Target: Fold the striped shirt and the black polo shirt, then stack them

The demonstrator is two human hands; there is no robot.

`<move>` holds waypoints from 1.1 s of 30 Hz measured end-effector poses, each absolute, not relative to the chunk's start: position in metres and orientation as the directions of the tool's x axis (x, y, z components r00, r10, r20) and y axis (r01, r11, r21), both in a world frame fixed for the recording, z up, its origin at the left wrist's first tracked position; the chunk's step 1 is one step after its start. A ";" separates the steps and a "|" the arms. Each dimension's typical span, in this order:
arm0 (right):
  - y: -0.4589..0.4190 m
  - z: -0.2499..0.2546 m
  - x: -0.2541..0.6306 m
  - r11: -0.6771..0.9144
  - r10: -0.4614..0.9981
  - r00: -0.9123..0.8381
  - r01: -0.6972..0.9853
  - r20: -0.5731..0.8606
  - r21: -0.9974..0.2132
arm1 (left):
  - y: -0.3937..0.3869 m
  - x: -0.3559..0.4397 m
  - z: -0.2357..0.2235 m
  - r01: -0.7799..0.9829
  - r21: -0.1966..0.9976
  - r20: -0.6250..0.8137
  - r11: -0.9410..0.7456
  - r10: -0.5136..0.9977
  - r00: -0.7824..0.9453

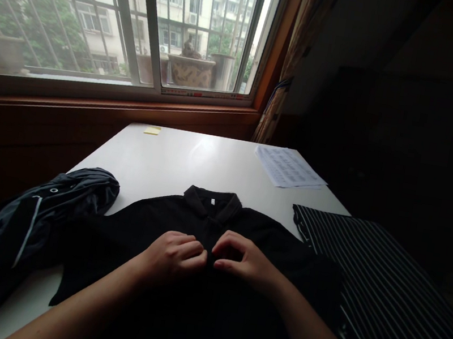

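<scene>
Small white label [213,202] inside the neck of the black shirt [203,315]; too small to read. Papers [289,168] beyond the shirt, to its right: printed rows, blurred, no words legible.

Shirt spread on the white tabletop [197,159], front up. Collar [229,209] points away from the wearer, toward the window [210,1]; long axis runs from wearer to window.

Both hands over the shirt's upper front, below the collar, knuckles near each other. Left hand [179,253]: fingers curled under, tips hidden; cannot tell if cloth is pinched. Right hand [240,258]: thumb and forefinger bowed, gap between; grip on cloth cannot be told.

Left of shirt, dark bundle [48,210]; right, striped cloth [389,281]. Yellow note [152,130] beyond, leftward.
</scene>
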State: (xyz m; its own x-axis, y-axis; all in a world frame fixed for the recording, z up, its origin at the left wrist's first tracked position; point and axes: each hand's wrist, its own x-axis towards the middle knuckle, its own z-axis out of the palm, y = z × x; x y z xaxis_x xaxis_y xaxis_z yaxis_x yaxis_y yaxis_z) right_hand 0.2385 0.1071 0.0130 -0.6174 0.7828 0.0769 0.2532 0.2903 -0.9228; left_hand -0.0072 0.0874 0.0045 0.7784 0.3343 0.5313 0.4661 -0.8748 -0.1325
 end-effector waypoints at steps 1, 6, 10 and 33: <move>0.107 0.013 0.238 0.279 0.785 -0.616 0.258 0.065 -0.925 | 0.087 -0.007 0.004 0.469 -0.123 0.532 -0.875 0.341 0.775; 0.103 0.009 0.233 0.205 0.822 -0.569 0.271 0.016 -0.940 | 0.085 -0.004 -0.003 0.502 -0.005 0.546 -0.865 0.419 0.726; 0.101 0.008 0.228 0.171 0.845 -0.534 0.274 -0.002 -0.946 | 0.085 -0.001 -0.009 0.496 0.148 0.543 -0.856 0.489 0.682; 0.095 0.002 0.222 0.443 0.815 -0.536 0.329 0.221 -0.834 | 0.078 0.011 0.008 0.395 0.861 0.170 -0.321 0.913 0.372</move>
State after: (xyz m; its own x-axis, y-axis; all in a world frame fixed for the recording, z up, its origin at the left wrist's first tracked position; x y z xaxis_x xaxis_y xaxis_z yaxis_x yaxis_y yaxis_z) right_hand 0.2220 0.0949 0.0016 -0.5361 0.8147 0.2210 0.3291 0.4428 -0.8341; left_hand 0.0113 0.0784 0.0083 0.3716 0.9128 0.1696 0.3946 -0.3206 0.8611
